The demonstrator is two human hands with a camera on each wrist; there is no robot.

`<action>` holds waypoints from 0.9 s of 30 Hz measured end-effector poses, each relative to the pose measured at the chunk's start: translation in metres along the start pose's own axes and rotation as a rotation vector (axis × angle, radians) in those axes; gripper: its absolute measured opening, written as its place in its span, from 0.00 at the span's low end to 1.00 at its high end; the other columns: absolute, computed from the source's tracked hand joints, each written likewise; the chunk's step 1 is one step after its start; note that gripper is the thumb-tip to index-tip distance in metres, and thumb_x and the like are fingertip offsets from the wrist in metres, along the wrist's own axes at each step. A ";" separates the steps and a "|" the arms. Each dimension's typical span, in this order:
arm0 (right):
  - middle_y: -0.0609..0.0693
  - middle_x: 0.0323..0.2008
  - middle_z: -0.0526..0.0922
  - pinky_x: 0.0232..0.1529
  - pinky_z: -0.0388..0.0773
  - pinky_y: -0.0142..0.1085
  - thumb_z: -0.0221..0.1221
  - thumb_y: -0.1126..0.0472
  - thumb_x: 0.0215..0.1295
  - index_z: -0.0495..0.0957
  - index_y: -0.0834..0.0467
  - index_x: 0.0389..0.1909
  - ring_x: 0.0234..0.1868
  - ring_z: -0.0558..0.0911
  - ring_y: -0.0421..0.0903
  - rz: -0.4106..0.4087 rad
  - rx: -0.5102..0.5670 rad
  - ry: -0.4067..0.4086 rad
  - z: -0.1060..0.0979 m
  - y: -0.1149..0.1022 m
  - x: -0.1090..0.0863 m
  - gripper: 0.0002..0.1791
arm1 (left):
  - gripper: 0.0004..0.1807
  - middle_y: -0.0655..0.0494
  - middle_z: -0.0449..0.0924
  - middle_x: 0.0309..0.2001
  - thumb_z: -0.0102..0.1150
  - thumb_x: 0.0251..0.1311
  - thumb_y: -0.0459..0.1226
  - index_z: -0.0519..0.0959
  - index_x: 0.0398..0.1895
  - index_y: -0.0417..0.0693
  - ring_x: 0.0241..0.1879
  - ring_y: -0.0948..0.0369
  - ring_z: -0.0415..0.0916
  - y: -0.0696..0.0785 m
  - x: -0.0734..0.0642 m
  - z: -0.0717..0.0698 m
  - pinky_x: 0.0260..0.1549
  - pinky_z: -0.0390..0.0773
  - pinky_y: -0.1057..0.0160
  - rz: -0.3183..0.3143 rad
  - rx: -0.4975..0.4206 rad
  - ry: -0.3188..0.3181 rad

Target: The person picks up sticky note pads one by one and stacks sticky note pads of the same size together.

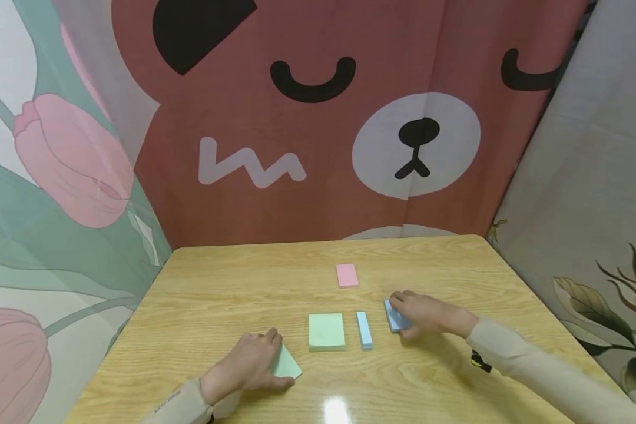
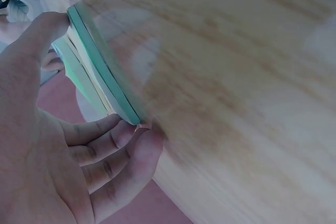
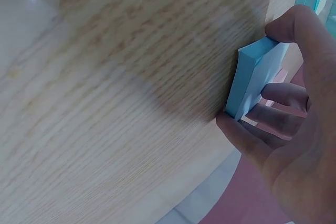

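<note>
My left hand (image 1: 249, 362) grips a green sticky note pad (image 1: 287, 364) by its edges, thumb on one side and fingers on the other. The pad (image 2: 105, 72) lies at an angle on the table in the left wrist view. On the right, my right hand (image 1: 424, 313) holds a blue sticky note pad (image 1: 395, 318) between thumb and fingertips. That pad's thick side (image 3: 241, 82) faces the right wrist camera, low against the wood. Between the hands are a larger square green pad (image 1: 326, 331) and a narrow blue pad (image 1: 364, 330), apart from each other.
A pink sticky note pad (image 1: 347, 275) lies farther back on the wooden table (image 1: 233, 282). Behind the table hangs a curtain with a bear print (image 1: 318, 206). Floral cloths flank it on the left (image 1: 74, 159) and right (image 1: 577, 194).
</note>
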State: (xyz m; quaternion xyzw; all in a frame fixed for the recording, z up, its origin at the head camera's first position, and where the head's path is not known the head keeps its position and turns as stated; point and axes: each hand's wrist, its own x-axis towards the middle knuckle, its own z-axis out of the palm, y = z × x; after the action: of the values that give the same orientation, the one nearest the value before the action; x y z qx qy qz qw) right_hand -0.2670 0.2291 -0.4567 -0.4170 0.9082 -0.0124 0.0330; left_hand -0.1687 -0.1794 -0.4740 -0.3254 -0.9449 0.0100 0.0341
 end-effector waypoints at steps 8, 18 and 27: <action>0.58 0.52 0.75 0.34 0.75 0.37 0.67 0.52 0.53 0.70 0.63 0.54 0.43 0.73 0.46 -0.018 -0.010 0.003 0.001 -0.007 -0.001 0.31 | 0.45 0.56 0.73 0.33 0.54 0.51 0.73 0.78 0.44 0.38 0.23 0.66 0.66 0.001 0.000 -0.002 0.19 0.68 0.67 0.004 -0.006 -0.007; 0.57 0.49 0.76 0.33 0.76 0.35 0.68 0.52 0.51 0.70 0.64 0.53 0.42 0.74 0.47 -0.047 -0.032 0.038 0.005 -0.010 -0.003 0.32 | 0.46 0.54 0.76 0.35 0.53 0.51 0.73 0.78 0.45 0.37 0.23 0.65 0.69 0.001 0.000 -0.001 0.20 0.70 0.66 0.011 0.013 0.001; 0.59 0.54 0.75 0.38 0.78 0.38 0.68 0.51 0.53 0.71 0.62 0.53 0.46 0.75 0.49 -0.033 -0.051 0.015 0.005 -0.014 -0.007 0.31 | 0.46 0.54 0.76 0.36 0.53 0.51 0.74 0.78 0.46 0.37 0.24 0.65 0.68 0.001 0.001 0.000 0.20 0.70 0.66 0.006 0.005 -0.010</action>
State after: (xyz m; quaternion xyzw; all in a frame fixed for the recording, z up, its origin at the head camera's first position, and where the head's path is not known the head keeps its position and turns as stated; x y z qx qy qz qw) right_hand -0.2514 0.2256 -0.4608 -0.4325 0.9015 0.0069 0.0153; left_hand -0.1687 -0.1784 -0.4741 -0.3279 -0.9441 0.0139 0.0302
